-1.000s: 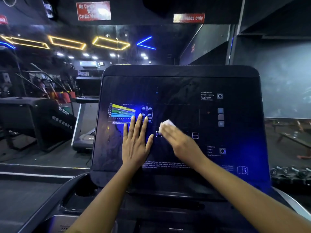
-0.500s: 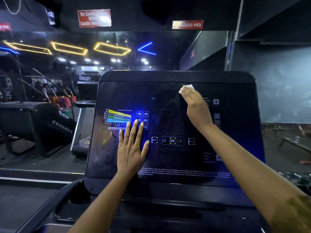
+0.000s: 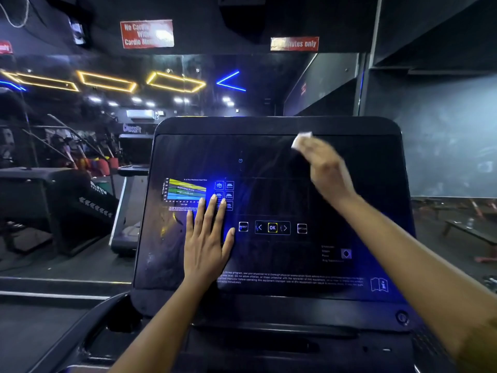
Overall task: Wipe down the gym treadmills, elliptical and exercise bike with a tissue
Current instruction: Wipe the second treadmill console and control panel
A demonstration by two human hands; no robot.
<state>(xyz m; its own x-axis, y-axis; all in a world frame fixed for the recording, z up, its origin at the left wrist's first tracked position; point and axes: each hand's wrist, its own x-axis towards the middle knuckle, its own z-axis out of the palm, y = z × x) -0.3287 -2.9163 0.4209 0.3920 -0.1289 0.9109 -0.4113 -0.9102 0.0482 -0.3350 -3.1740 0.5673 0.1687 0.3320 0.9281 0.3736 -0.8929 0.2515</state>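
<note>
Since a second ago my right hand (image 3: 326, 170) has swept up from the row of buttons to the top edge of the screen, and it is smeared with motion. Its fingers (image 3: 309, 148) are grasping a white tissue (image 3: 301, 138), which pokes out past the fingertips and lies against the dark glass of the treadmill console (image 3: 269, 162), right under the upper frame. How tightly they curl round it, the blur hides.

My left hand (image 3: 207, 246) has stayed where it was. It is released, fingers straight and close together, palm flat on the lower left of the screen, holding nothing. Those fingertips reach the lower edge of the coloured heart-rate chart (image 3: 185, 189) and cover part of the small icon squares (image 3: 224, 185) beside it.

Just right of that thumb sits the RESET button (image 3: 243, 226), then the lit OK button (image 3: 272, 227) between two arrows, well below the fingers with the tissue. Small warning text (image 3: 290, 278) runs along the bottom of the screen.

Off beyond the left fingers stands another treadmill (image 3: 126, 216). Far above hang yellow neon frames (image 3: 174, 82), a blue neon angle (image 3: 231, 81) and a red sign (image 3: 146, 33).
</note>
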